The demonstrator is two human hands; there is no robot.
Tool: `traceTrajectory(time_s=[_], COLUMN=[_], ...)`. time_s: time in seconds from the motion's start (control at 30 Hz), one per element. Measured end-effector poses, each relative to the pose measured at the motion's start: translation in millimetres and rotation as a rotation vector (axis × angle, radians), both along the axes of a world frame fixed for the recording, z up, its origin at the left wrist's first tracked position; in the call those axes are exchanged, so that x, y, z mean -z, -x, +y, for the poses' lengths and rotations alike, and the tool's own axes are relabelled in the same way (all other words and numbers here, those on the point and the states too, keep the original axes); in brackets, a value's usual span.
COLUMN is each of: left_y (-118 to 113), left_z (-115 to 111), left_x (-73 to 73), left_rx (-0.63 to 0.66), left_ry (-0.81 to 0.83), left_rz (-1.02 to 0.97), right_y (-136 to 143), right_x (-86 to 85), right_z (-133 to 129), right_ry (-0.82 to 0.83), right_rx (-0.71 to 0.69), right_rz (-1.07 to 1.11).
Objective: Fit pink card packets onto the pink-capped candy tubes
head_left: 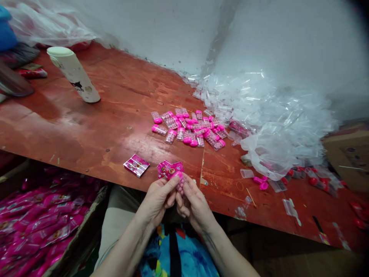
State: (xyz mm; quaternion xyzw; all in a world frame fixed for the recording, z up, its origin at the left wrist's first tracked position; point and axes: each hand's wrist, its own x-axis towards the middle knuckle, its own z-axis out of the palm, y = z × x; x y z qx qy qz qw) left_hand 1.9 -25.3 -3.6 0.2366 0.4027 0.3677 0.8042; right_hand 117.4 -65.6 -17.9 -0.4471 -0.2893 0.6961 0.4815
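Pale, stained wall (178, 30) behind, reddish-brown wooden bench (121, 115) running across, surface scuffed and spotted. Person sits at near edge, patterned blue garment (190, 254) and light trouser leg (112, 219) below. Both hands meet at the front edge: left hand (154, 200) and right hand (197, 202) hold one small pink-capped container (180, 186) between them, pinkish beads inside, cap end tipped up and away. Left thumb lies by the cap, right thumb along the body; fingers curled in, narrow grip on both sides. Pink printed packets (176, 166) sit just past the fingertips (overlapping in view, can't tell if touched). Another pink packet (137, 165) lies flat to their left, apart. Mid-bench, a loose cluster of filled containers (198, 125), pink caps pointing every way. Right of that, big heap of transparent empty containers (276, 100) up against the wall, crumpled plastic bag (268, 150) at its front. Near the bag, open pink cap (261, 182), a thin stick (251, 197), and red-capped containers (319, 180) farther right; cardboard carton (348, 154) at the right side. Far left, cream bottle (75, 75) stands upright (looks tilted from lens), white plastic sheeting (54, 23) behind it. Lower left, open box full of pink packages (43, 219) beside the leg.
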Motion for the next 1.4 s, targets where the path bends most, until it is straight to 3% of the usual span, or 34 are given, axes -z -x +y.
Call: traceTrajectory(time_s=[0.17,0.3,0.5,0.73,0.97,1.17,1.23,1.4], left_y=[3,6,2,-5,-1,-4,-6,-8], left_z=[2,5,7,2,4,3,2,-2], left_x=[-3.6,-7.6,-8.4,-2.1,-2.6,6.6,10.0,14.3], left_rx=[0.024,0.067,0.018,-0.013,-0.018,-0.035,-0.037,0.008], left_ry=[-0.027,-0.017,-0.029,0.043,0.069,0.118,0.119,0.073], left_rz=[0.1,0.114,0.06,0.014,-0.076,-0.074,-0.065,-0.03], right_y=[-5,-11,-9,-15,-5,-7,-7,-4], right_x=[0.3,-6.4,-6.0,3.2,2.7,9.0,9.6,6.6], right_z=[4,9,10,10,6,2,3,5], right_ry=[-0.103,-0.01,0.01,-0.249,-0.086,-0.234,-0.211,0.02], right_rx=[0.093,-0.031,-0.068,0.051,0.004,0.05,0.064,0.06], right_rz=[-0.228,-0.094,0.085,-0.47,-0.225,-0.613,-0.575,-0.145])
